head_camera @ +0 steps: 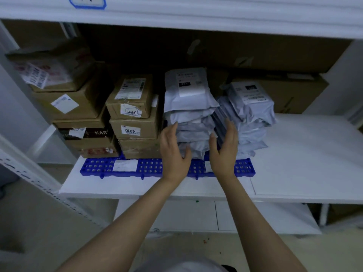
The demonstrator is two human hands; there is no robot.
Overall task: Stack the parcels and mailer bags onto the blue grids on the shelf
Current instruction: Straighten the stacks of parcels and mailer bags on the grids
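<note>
Now our left hand and right hand, fingers straight, flank the mailer bag stack, seemingly squaring it upright.

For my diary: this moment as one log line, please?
left hand open, against bag pile | right hand open, beside it | boxes stacked left

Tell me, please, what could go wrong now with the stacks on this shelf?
1. The middle stack of mailer bags is tall and soft, and its top bag overhangs. It may slide once the left hand and right hand move away.
2. The right stack of mailer bags leans right, toward the end of the blue grids. It could slump off.
3. The top-left box sits tilted and might slip.
</note>
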